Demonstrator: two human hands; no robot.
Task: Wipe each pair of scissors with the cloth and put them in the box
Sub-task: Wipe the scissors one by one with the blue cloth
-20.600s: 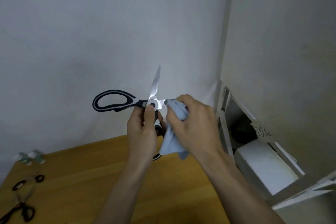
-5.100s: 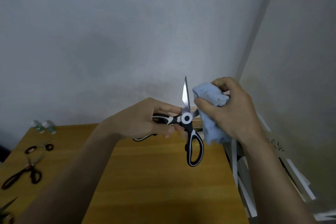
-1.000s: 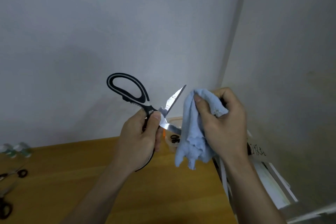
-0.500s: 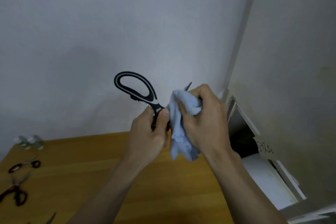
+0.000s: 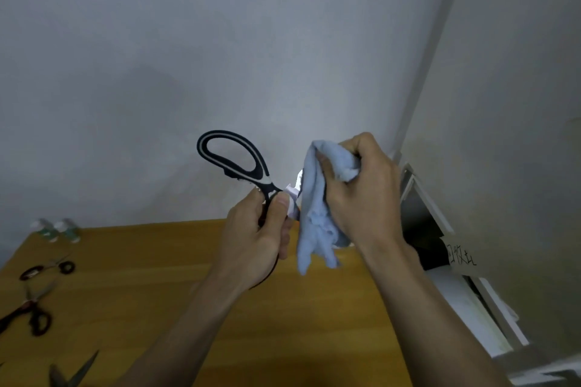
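Left hand (image 5: pixel 256 240) is wrapped around the big black-and-white-handled kitchen scissors (image 5: pixel 234 160) near the pivot, one loop sticking up above it. Right hand (image 5: pixel 361 195), just beside, has the crumpled light-blue cloth (image 5: pixel 317 217) bunched against the blade; the rest dangles below.

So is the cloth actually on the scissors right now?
Touching. The head view shows the cloth, gripped by the right hand, wrapped over the blades of the scissors.

I see the scissors (image 5: pixel 234 158) raised over the table (image 5: pixel 157 261), left of the cloth (image 5: pixel 317 214); spare scissors (image 5: pixel 30 313) lie far left, bottles (image 5: pixel 56 229) behind them.
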